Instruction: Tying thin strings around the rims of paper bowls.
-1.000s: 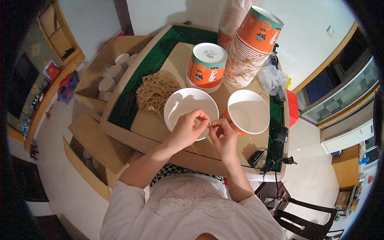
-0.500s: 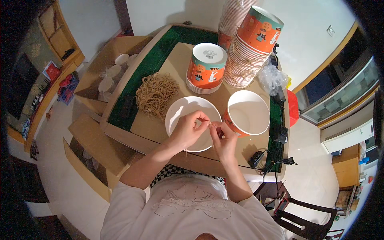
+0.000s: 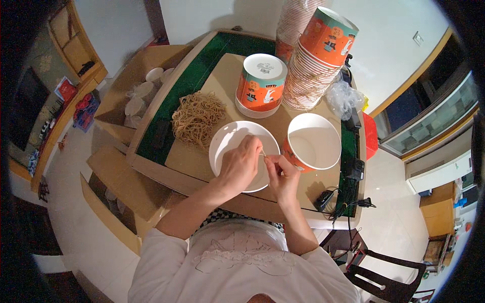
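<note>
— While our left hand [image 3: 241, 166] and right hand [image 3: 283, 174] meet over the round white paper lid [image 3: 244, 155], what are we actually pinching?
— A thin tan rubber band [image 3: 263, 154], as far as we can tell; the fingertips of both hands are closed on it, and it is stretched in the small gap between them, just above the lid's right half. It is too fine to see more than a short strand.
— So which step do we judge this to be?
— Opening up the band between our fingers, with nothing wrapped yet. The loose heap of tan rubber bands [image 3: 198, 117] lies to the left of the grip and beyond it, on the brown cardboard sheet [image 3: 222, 81].
— And the open orange paper bowl with its white inside [image 3: 313, 143]?
— Just to the right of the grip, touching or nearly touching our right hand, and it looks empty. Beyond the grip stand a short upturned stack of orange printed bowls [image 3: 260, 86] and a taller leaning stack of orange printed bowls [image 3: 318, 58].
— What does the next move call for?
— We would say a wider, even stretch, keeping both pinches firm so the band does not snap off our fingers
</note>
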A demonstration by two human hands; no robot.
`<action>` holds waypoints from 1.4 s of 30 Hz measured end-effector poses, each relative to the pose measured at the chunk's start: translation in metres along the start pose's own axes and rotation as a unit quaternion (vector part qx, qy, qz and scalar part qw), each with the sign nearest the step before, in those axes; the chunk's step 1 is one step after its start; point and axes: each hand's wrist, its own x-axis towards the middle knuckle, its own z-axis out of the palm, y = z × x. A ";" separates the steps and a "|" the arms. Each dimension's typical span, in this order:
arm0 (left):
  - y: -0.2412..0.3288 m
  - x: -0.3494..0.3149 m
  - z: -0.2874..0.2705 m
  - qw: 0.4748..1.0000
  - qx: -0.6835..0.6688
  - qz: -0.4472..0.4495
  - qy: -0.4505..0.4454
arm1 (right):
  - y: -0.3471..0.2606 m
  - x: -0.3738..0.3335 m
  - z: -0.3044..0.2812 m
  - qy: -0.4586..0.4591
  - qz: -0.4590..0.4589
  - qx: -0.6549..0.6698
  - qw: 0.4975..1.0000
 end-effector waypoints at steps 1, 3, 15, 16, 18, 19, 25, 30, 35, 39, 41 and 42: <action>0.001 0.001 0.000 1.000 0.009 0.006 0.007 | 0.001 0.000 0.000 -0.006 0.010 0.000 1.000; 0.002 0.001 -0.005 1.000 -0.006 0.001 -0.006 | 0.002 0.000 0.000 -0.012 0.020 0.001 1.000; 0.014 0.007 -0.036 0.995 -0.035 0.025 -0.093 | 0.000 0.019 -0.025 -0.077 -0.069 0.070 0.992; 0.017 0.007 -0.037 0.993 -0.073 0.019 -0.095 | -0.002 0.020 -0.028 -0.078 -0.068 0.070 0.992; 0.022 0.008 -0.038 0.989 -0.112 0.012 -0.097 | -0.006 0.022 -0.033 -0.093 -0.095 0.081 0.988; 0.024 0.007 -0.039 0.986 -0.137 0.009 -0.092 | -0.007 0.022 -0.036 -0.094 -0.095 0.081 0.988; 0.044 0.009 -0.058 0.971 -0.220 -0.025 -0.094 | -0.003 0.023 -0.045 -0.136 -0.097 0.036 0.985; 0.053 0.009 -0.067 0.957 -0.261 -0.054 -0.118 | 0.002 0.020 -0.044 -0.134 -0.131 -0.019 0.982; 0.034 0.005 -0.052 0.933 -0.335 -0.043 -0.125 | -0.009 0.023 -0.042 -0.152 -0.166 -0.072 0.972; 0.036 0.015 -0.053 0.887 -0.426 -0.114 -0.138 | 0.005 0.019 -0.039 -0.246 -0.155 -0.039 0.956; 0.026 0.017 -0.049 0.870 -0.463 -0.128 -0.109 | 0.000 0.018 -0.036 -0.234 -0.148 -0.015 0.961; 0.022 0.019 -0.048 0.873 -0.458 -0.132 -0.098 | -0.003 0.017 -0.035 -0.218 -0.140 0.007 0.966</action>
